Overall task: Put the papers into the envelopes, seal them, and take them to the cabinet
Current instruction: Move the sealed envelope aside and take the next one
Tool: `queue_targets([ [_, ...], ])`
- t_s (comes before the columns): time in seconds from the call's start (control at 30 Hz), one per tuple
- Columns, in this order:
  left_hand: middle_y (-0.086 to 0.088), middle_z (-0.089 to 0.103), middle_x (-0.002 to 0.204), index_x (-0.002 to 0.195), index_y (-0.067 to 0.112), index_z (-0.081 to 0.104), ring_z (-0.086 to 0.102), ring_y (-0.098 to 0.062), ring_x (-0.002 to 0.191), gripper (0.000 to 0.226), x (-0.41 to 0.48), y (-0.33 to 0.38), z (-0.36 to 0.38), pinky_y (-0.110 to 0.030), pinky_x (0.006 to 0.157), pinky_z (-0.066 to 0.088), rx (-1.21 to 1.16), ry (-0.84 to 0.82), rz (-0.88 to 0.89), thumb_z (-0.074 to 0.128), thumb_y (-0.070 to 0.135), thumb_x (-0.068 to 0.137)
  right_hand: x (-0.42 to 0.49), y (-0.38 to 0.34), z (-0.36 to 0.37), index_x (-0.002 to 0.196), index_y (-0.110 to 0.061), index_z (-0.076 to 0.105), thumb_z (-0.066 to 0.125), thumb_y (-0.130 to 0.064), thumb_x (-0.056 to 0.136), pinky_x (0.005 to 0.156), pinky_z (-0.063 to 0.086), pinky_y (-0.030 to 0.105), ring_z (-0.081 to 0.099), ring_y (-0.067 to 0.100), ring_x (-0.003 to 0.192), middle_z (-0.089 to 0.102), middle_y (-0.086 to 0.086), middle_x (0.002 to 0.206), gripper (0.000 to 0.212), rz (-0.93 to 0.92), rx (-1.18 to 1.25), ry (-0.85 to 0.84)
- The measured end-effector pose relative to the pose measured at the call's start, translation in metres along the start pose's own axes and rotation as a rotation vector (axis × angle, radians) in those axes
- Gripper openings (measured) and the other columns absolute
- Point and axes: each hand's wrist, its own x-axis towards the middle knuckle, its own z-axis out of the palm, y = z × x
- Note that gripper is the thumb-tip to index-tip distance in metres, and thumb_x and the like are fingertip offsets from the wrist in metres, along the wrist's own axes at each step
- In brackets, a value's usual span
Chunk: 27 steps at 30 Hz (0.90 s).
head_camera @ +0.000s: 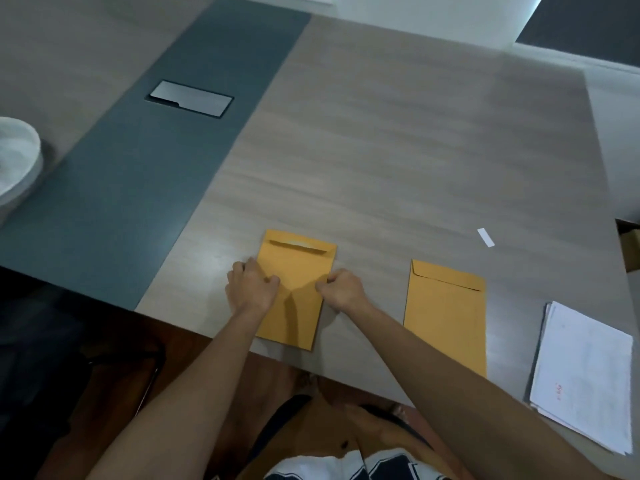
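Note:
A yellow-brown envelope [294,271] lies flat near the table's front edge, its flap folded down with a small gap showing at the top. My left hand [250,287] holds its left edge with curled fingers. My right hand [341,292] holds its right edge the same way. A second envelope [445,315] of the same colour lies to the right, flap down, untouched. A stack of white papers [585,375] sits at the far right, near the table's corner.
A small white strip [486,237] lies on the wooden table [398,150] beyond the second envelope. A grey-blue band with a metal cable hatch [190,98] runs along the left. A white bowl-like object [15,161] stands at the far left edge.

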Motion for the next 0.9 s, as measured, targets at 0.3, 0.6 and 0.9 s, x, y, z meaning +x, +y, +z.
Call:
queue_targets([
  [0.3, -0.010, 0.048, 0.127, 0.120, 0.011, 0.061, 0.044, -0.028, 0.116, 0.041, 0.009, 0.009, -0.007, -0.039, 0.091, 0.041, -0.003, 0.053, -0.035, 0.062, 0.037, 0.087, 0.004, -0.010, 0.006, 0.056, -0.016, 0.047, 0.063, -0.028, 0.087, 0.057, 0.048, 0.031, 0.056, 0.025, 0.055, 0.055, 0.007, 0.059, 0.037, 0.142, 0.185, 0.054],
  [0.6, -0.013, 0.056, 0.121, 0.118, 0.008, 0.053, 0.051, -0.032, 0.113, 0.040, 0.015, 0.015, -0.010, -0.045, 0.089, 0.045, -0.082, 0.124, -0.060, 0.066, 0.031, 0.087, 0.005, -0.012, 0.007, 0.057, -0.017, 0.046, 0.061, -0.026, 0.091, 0.068, 0.057, 0.038, 0.060, 0.024, 0.060, 0.051, 0.002, 0.056, 0.038, 0.131, 0.274, 0.083],
  [0.9, -0.012, 0.063, 0.112, 0.115, 0.010, 0.052, 0.061, -0.032, 0.101, 0.023, 0.022, 0.024, -0.020, -0.034, 0.072, 0.043, -0.324, 0.030, -0.126, 0.058, 0.022, 0.096, 0.009, -0.008, -0.005, 0.078, -0.025, 0.047, 0.064, -0.022, 0.090, 0.085, 0.055, 0.050, 0.065, 0.028, 0.095, 0.068, 0.011, 0.100, 0.022, 0.052, 0.404, 0.144],
])
